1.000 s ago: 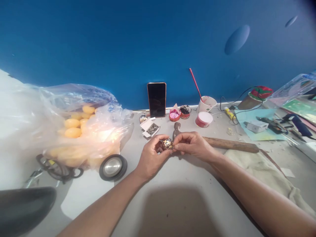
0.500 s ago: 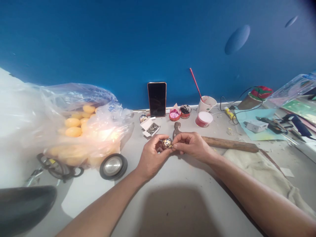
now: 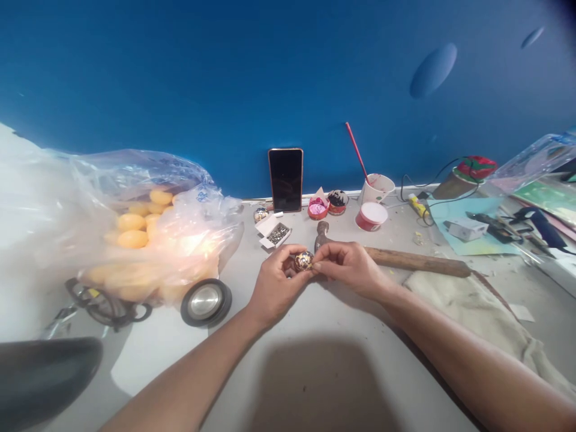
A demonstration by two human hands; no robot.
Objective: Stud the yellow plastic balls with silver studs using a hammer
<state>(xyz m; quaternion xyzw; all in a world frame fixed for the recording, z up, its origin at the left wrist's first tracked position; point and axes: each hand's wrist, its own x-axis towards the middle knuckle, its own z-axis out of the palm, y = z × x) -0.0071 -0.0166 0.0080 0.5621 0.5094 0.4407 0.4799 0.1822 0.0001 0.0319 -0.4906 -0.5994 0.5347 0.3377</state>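
A small yellow ball [image 3: 304,261] studded with shiny metal pieces is gripped between the fingers and thumb of my left hand [image 3: 279,282]. My right hand [image 3: 348,267] is closed in a pinch against the ball's right side; whatever sits between its fingertips is too small to make out. Behind my left hand stands an open white box [image 3: 274,232] full of small metal tacks. Another studded ball [image 3: 260,215] rests just beyond that box. A hammer [image 3: 416,262] with a wooden handle lies behind my right hand and forearm.
A phone [image 3: 286,180] leans on the blue wall. Two small tubs, a white cup [image 3: 377,189] with a red stick and a lidded tub [image 3: 371,216] stand at the back. Left is a plastic bag [image 3: 171,180] of yellow balls; right, a cloth [image 3: 468,318] and tools.
The ball has turned slightly in my left hand. My right fingertips stay pinched at its right side; the rest of the scene has barely shifted.
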